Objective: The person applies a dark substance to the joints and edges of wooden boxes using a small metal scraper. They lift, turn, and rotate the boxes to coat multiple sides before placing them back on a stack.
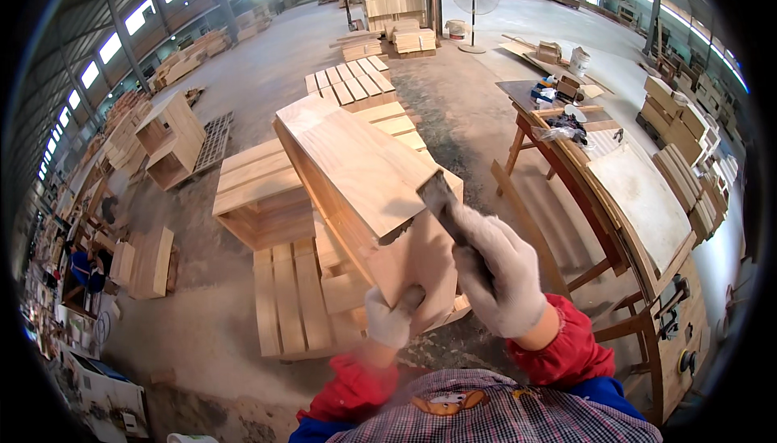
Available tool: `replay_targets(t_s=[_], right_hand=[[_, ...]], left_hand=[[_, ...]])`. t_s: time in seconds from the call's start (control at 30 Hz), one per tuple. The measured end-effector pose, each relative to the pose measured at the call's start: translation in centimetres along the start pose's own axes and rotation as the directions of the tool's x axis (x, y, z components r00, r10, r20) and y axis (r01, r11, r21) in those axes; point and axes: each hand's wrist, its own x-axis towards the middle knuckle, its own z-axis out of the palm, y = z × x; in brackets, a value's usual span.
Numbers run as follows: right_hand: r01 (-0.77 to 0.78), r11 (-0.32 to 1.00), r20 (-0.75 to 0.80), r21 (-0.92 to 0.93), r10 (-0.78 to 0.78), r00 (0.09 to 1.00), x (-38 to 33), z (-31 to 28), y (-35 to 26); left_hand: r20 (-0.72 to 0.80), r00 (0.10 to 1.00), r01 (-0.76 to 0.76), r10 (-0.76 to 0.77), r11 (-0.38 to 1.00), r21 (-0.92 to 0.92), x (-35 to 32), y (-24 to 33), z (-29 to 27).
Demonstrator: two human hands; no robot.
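A long pale wooden box (368,163) lies tilted across other wooden pieces in front of me, its near end toward me. In my gloved right hand (506,277) is a dark, flat sanding block (437,193), held against or just above the box's near right top edge. My gloved left hand (391,317) grips the lower near end of the box, with a dark-tipped thumb on the end face; its other fingers are mostly hidden. Under the box sit an open-fronted wooden cabinet (259,188) and a slatted wooden piece (295,305).
At my right stands a wooden workbench (595,220) with a pale board (639,200) and tools on it. More slatted pieces (352,83) lie beyond the box. A cabinet frame (170,139) is at the left, a fan (472,22) farther back. Another person (85,269) works at far left.
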Motion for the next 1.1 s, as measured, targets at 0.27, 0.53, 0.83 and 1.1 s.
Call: replay_targets(t_s=[0.27,0.53,0.83,1.1], right_hand=[[0.161,0.96,0.405,-0.229,-0.057,0.913,0.9,-2.4,-2.2],[0.28,0.888,0.508,-0.365,-0.062,0.859,2.7,-3.2,-2.8],[0.2,0.868,0.437,-0.455,0.022,0.899,3.4,-6.5,-0.6],[0.048,0.935,0.253,-0.351,0.045,0.966,1.6,-6.8,1.3]], left_hand=[[0.09,0.994,-0.063,0.058,0.996,0.062,0.6,1.3,0.0],[0.116,0.987,-0.119,0.107,0.988,0.103,0.9,0.9,-0.2],[-0.056,0.998,-0.033,0.036,0.998,0.062,0.6,-0.3,0.1],[0.01,0.999,-0.05,0.049,0.996,0.075,0.3,-1.0,-1.1]])
